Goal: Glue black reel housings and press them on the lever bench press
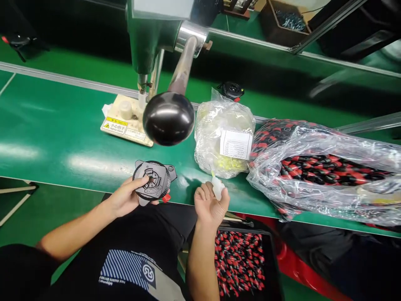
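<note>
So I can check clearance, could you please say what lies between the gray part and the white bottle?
In the head view, partly shadowed green worktop lies there, then curled fingers of the right hand.

The view is from the person's own head, facing forward and steeply down on the left hand (127, 195) and right hand (210, 205), near enough for single fingers (204, 192) to show. Below the fingers it catches the black shirt (125, 238); beyond them, a black knob (168, 118) looms large (it looks nearer the viewpoint). The green bench (78, 125) slants past the fingers, down rightward.
</note>
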A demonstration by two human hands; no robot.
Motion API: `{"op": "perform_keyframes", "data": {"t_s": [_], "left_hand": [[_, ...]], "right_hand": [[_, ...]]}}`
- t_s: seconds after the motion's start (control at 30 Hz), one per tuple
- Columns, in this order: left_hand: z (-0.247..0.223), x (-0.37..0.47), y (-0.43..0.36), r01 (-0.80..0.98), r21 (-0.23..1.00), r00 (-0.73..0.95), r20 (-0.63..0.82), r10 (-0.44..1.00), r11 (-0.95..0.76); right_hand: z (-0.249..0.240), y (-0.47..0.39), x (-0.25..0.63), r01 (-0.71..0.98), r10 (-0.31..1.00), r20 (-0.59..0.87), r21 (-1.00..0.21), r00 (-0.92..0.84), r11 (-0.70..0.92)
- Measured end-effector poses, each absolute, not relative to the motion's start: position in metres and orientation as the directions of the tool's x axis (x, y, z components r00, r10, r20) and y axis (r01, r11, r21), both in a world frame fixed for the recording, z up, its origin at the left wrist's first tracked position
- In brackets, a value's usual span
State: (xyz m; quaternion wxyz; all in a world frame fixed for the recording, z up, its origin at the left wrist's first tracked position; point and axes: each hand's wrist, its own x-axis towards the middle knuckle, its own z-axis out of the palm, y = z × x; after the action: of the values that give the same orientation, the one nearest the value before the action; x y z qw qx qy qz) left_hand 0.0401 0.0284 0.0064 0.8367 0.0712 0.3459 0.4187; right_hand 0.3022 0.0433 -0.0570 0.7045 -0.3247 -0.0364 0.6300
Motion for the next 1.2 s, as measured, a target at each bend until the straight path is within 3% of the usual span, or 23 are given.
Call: {"op": "perform_keyframes", "data": {"t_s": [0.2,0.33,0.4,0.5,0.6,0.7,0.83,1.2], "left_hand": [[0.008,0.046,0.019,-0.653,0.554,0.180,-0.549,0.816,0.517],[0.012,0.050,0.016,-0.603,0.635,0.149,-0.505,0.850,0.483],[0.015,0.051,0.015,-0.593,0.649,0.139,-0.501,0.854,0.477],[0.021,0.052,0.014,-0.596,0.603,0.204,-0.524,0.827,0.529],[0.027,0.052,0.014,-0.598,0.555,0.269,-0.540,0.797,0.578],[0.030,0.052,0.014,-0.617,0.527,0.284,-0.543,0.790,0.584],[0.031,0.052,0.013,-0.657,0.490,0.302,-0.526,0.795,0.573],[0.030,0.050,0.009,-0.643,0.492,0.302,-0.541,0.785,0.587]], "right_hand": [[-0.054,0.056,0.305,-0.907,0.888,-0.416,-0.422,0.194,0.000],[-0.031,0.065,0.295,-0.786,0.884,-0.387,-0.618,0.263,-0.037],[-0.009,0.067,0.283,-0.636,0.888,-0.255,-0.770,0.383,0.053],[0.029,0.067,0.258,-0.316,0.813,0.110,-0.885,0.572,0.342],[0.059,0.063,0.239,-0.005,0.686,0.439,-0.841,0.581,0.542],[0.075,0.053,0.234,0.213,0.701,0.600,-0.797,0.385,0.565],[0.081,0.044,0.235,0.400,0.778,0.604,-0.765,0.172,0.505],[0.065,0.047,0.230,0.457,0.689,0.708,-0.671,0.158,0.584]]}}
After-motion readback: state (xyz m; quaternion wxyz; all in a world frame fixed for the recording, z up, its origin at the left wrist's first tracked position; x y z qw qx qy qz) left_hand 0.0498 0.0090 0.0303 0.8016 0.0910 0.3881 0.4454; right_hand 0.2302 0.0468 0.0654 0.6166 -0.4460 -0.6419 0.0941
